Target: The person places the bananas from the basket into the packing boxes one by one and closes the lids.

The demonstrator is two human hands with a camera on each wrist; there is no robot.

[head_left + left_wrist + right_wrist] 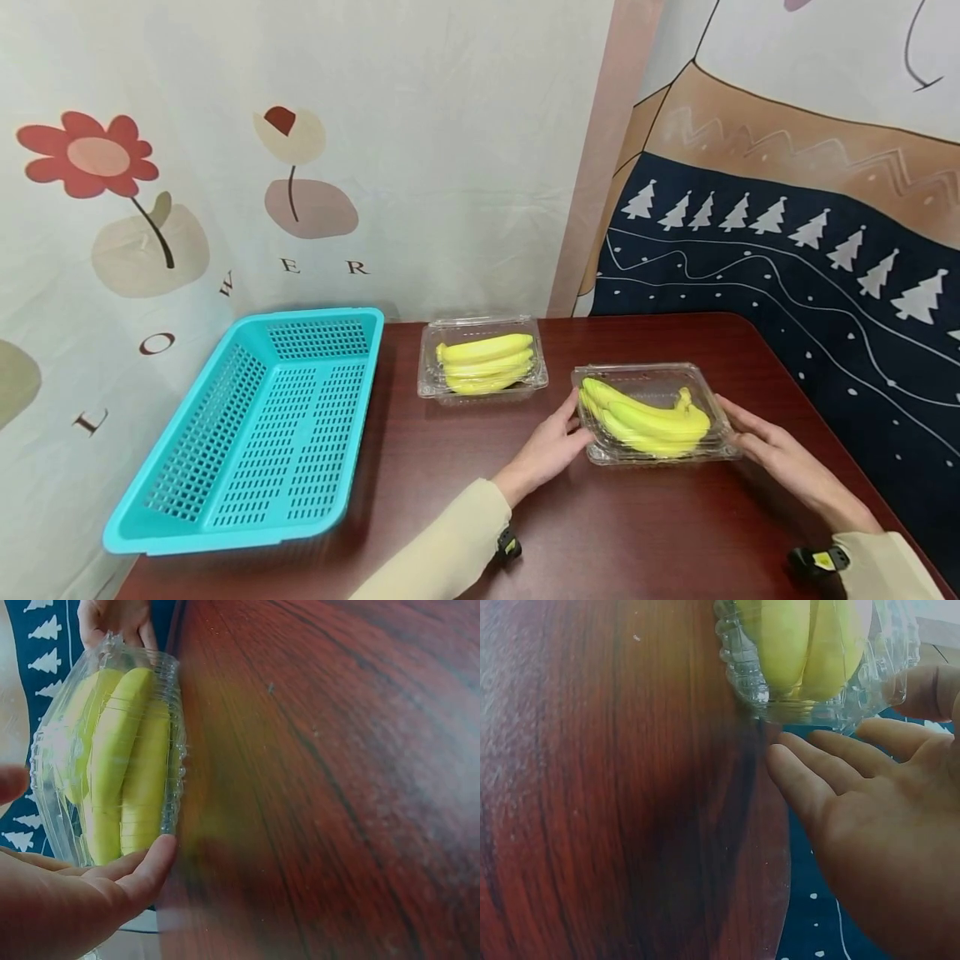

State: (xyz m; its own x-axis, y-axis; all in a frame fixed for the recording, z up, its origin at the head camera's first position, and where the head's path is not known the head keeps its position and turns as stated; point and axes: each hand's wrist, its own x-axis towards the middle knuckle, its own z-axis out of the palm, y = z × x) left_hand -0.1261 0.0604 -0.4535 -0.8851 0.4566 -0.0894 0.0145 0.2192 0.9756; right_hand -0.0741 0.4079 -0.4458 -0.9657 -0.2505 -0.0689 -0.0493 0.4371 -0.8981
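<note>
A clear plastic clamshell box (675,377) with yellow bananas (645,421) inside sits between my two hands at the right of the table. My left hand (551,446) has its fingertips against the box's left end; in the left wrist view those fingers (146,874) are nearly straight and the thumb stands apart. At the opposite end is my right hand (780,458), its fingers (802,769) extended by the box's end and its thumb near the lid. Whether the box bears fully on the table I cannot tell.
A second clear box (431,362) of bananas stands farther back, left of the first. On the left lies a turquoise perforated basket (352,467). The dark red wooden table (442,467) meets patterned cloths at its back and right edges.
</note>
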